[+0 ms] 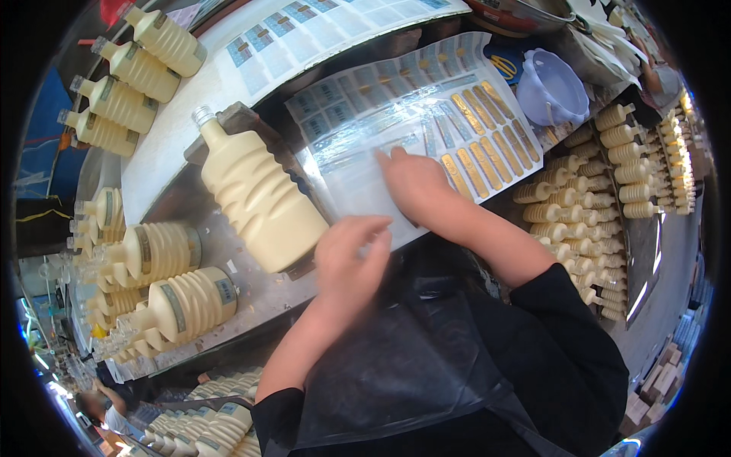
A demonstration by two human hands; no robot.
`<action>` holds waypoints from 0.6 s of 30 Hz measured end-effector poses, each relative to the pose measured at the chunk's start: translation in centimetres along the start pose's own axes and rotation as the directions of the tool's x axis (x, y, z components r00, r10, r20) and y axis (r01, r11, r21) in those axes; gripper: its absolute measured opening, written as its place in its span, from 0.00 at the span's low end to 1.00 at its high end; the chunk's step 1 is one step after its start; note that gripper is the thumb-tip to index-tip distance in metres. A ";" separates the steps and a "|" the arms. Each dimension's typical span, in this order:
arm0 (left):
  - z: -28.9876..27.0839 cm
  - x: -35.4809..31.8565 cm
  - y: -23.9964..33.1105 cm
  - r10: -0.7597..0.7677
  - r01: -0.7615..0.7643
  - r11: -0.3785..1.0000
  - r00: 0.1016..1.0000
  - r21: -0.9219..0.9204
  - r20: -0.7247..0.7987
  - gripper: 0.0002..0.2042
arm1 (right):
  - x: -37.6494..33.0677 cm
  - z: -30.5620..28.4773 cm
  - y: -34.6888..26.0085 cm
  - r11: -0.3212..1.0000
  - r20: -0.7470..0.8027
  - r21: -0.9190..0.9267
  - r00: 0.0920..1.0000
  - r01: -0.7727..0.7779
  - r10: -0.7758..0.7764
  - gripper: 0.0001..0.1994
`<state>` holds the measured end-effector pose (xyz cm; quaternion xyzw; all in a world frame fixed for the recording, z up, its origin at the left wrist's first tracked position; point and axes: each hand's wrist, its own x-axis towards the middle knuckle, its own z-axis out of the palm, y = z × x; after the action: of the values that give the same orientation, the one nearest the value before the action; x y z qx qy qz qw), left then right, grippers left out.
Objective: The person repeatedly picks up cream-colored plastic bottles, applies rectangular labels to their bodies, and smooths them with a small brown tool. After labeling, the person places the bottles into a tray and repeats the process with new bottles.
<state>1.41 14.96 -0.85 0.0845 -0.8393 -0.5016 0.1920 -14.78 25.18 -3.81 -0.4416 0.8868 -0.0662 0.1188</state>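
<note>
A cream-coloured bottle [263, 202] with a ribbed body and a clear neck lies tilted on the bench, its neck toward the far left. Close to the bottle's base is my left hand [352, 259], thumb and forefinger apart with nothing visible between them; it is slightly blurred. Over a sheet of labels [335, 141] rests my right hand [417, 186], fingertips drawn together at the sheet. What they pinch, if anything, is too blurred to make out. Blue labels and rows of gold strips [476, 167] cover the sheet; its near left part looks bare.
Labelled bottles stand at the left [186, 305] and far left [167, 46]. More label sheets [266, 38] lie on a white board at the back. A lilac bucket [552, 87] sits at the far right. Many bottles [579, 221] fill the right side. A person [114, 415] is at lower left.
</note>
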 end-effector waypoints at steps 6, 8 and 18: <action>1.3 -1.2 -1.9 -0.450 0.505 0.826 0.858 -0.250 0.249 0.11 | -6.8 0.9 0.9 0.965 0.053 0.035 0.964 0.258 -0.260 0.26; 1.2 -0.8 -2.7 -0.539 0.621 0.726 0.781 -0.296 0.315 0.12 | -8.4 2.4 1.8 0.925 -0.061 0.064 0.926 0.376 -0.372 0.24; 0.5 -0.4 -2.9 -0.649 0.750 0.652 0.626 -0.108 0.433 0.23 | -8.1 4.5 3.8 0.805 -0.397 0.234 0.809 0.545 -0.433 0.09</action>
<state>1.45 14.17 -3.69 0.2870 -0.6788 -0.6552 -0.1661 -11.74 33.87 -7.74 -0.6138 0.7225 -0.3174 0.0236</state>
